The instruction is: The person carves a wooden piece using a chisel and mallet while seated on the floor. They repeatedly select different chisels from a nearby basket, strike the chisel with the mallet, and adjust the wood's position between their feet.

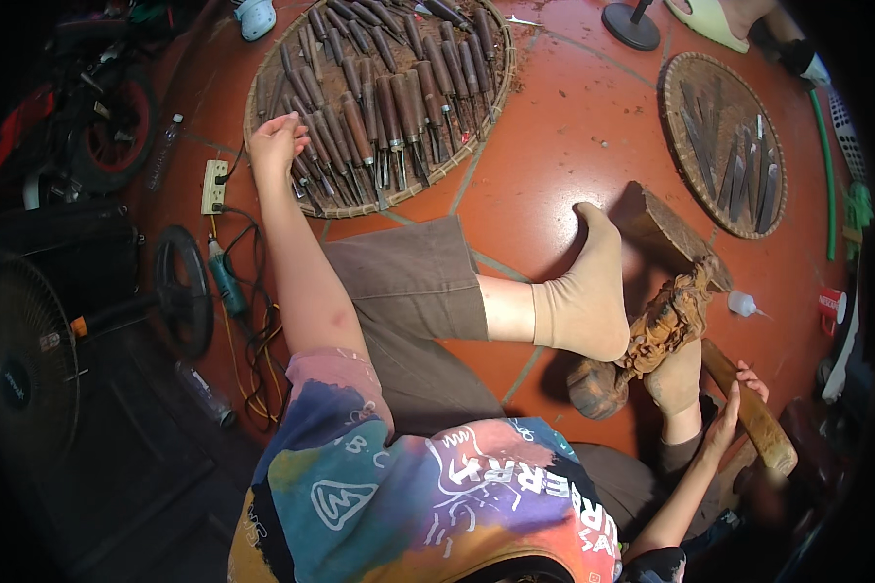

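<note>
My left hand (279, 142) is over the left rim of a round woven tray (505, 70), beside the wooden-handled chisels (356, 126) that fill it. Its fingers are partly bent, with a gap by the thumb and nothing visible between them. At the lower right, my right hand (727, 416) has its fingers around a long wooden mallet (760, 428); part of the grip is hidden. Between my socked feet (588, 291) lies an ornate brown wood carving (669, 325) with a rounded end (596, 388). A wooden block (656, 228) stands behind it.
A smaller woven tray (673, 126) of flat blades stands far right. A small white bottle (741, 303) and a red cup (831, 304) are nearby. Left are a power strip (216, 187), tangled cords (253, 335) and a fan (24, 360). Another person's foot in a slipper (715, 24) shows top right.
</note>
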`<state>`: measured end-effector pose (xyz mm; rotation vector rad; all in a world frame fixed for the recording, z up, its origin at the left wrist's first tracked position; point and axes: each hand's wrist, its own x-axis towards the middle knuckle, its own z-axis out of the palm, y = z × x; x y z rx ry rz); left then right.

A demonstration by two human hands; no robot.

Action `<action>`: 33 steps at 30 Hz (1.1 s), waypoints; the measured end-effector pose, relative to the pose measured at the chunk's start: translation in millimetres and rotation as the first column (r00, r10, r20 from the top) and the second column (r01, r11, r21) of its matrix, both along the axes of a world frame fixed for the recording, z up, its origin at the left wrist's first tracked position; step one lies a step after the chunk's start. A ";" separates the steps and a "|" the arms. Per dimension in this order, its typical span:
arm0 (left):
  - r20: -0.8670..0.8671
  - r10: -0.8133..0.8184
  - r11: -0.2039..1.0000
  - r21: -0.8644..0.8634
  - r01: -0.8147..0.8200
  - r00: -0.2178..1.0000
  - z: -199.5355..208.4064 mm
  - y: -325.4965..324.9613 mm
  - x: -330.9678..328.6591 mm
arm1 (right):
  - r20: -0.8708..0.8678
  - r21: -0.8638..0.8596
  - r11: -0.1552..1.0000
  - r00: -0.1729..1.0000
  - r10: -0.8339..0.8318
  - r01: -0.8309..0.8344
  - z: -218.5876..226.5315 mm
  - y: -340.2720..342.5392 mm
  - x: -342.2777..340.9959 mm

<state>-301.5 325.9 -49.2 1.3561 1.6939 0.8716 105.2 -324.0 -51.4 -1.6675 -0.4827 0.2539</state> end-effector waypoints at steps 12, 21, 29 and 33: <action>-0.038 0.265 0.964 0.039 -0.264 0.963 -39.3 22.3 -38.7 | -0.008 -0.010 1.000 1.000 0.002 -0.002 0.2 -1.4 0.7; -0.254 0.013 0.987 -0.149 -0.052 0.967 -44.8 56.7 -63.1 | -0.025 0.019 1.000 0.999 0.024 -0.023 0.8 -3.0 3.1; -0.082 0.125 0.988 -0.076 -0.131 0.989 -49.1 30.3 -54.1 | -0.004 0.010 0.999 0.999 0.034 -0.033 5.0 2.8 -0.5; -0.106 0.045 0.994 -0.092 -0.055 0.993 -67.6 51.8 -68.4 | -0.044 0.005 1.000 0.999 0.007 -0.006 -2.6 -2.1 -3.1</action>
